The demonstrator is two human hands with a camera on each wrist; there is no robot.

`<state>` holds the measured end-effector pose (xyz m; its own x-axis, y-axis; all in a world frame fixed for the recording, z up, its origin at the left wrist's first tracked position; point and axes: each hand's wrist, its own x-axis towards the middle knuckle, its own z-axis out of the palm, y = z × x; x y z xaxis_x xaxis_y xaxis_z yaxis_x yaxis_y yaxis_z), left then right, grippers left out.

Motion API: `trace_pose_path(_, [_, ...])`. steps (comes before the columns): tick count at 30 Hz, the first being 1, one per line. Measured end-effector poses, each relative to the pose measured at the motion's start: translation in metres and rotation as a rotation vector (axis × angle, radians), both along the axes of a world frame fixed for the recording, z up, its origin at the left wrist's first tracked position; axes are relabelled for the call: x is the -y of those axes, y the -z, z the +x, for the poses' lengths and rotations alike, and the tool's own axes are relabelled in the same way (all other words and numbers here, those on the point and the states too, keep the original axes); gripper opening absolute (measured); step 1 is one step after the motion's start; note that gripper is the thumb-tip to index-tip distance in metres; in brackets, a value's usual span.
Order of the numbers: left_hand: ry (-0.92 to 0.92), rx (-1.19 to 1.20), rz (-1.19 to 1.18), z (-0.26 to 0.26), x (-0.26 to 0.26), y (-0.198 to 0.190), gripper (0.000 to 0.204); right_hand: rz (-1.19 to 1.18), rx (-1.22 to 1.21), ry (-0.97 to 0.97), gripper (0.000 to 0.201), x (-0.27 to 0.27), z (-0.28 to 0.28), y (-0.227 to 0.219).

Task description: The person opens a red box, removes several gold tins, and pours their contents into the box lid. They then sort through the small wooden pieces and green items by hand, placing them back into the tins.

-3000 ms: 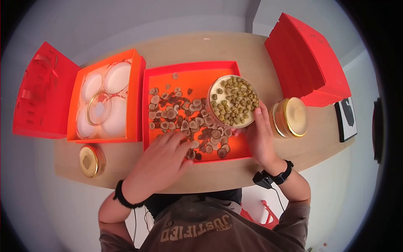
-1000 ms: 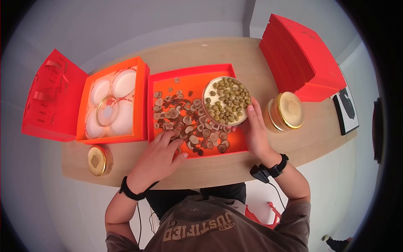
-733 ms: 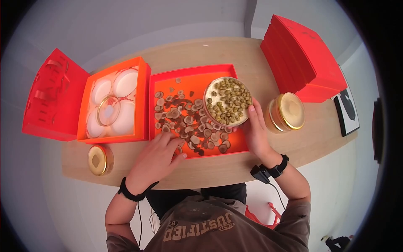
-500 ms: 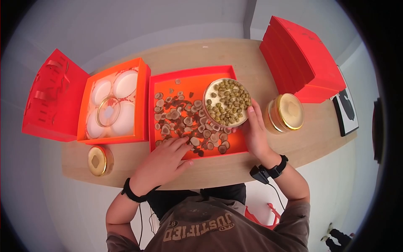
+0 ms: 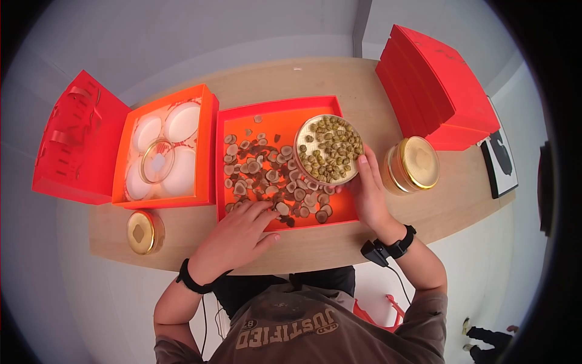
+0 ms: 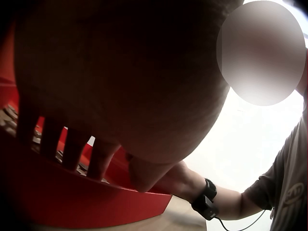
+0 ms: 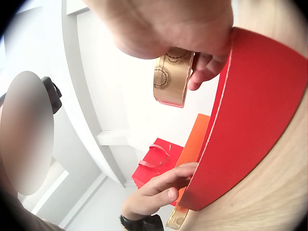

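Note:
My right hand (image 5: 371, 194) holds a shallow round gold tub (image 5: 301, 145) by its right side, thumb on the rim. Many curled greenish-brown dried balls (image 5: 336, 148) lie in it, with pale bottom showing at the upper left. The tub is tilted over the right part of a red tray with an orange floor (image 5: 291, 115). Dried round brown slices (image 5: 254, 170) are scattered across that floor. My left hand (image 5: 233, 236) reaches over the tray's near edge, its extended fingers at the nearest slices. In the left wrist view those fingers (image 6: 74, 147) are spread and point down into the tray.
On the left, an open red box (image 5: 209, 151) holds white round inserts and a clear round lid (image 5: 159, 161). Gold-lidded jars stand at the near left (image 5: 145, 232) and right (image 5: 418, 164). A tall red box (image 5: 439, 91) stands behind the right jar, beside a black-framed picture (image 5: 500, 161).
My left hand has shifted right along the tray's near edge, and its fingers have straightened over the slices. The tub stays held in my right hand. Another person's legs show more at lower right.

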<state>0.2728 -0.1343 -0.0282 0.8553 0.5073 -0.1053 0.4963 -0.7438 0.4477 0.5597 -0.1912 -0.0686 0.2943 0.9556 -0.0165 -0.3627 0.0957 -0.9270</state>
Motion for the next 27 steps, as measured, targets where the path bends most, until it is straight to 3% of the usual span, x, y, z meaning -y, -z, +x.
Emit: trace_pose_path(27, [0.008, -0.007, 0.015, 0.0005, 0.0033, 0.0001, 0.048, -0.027, -0.030, 0.009, 0.055, 0.0007, -0.0002, -0.0029])
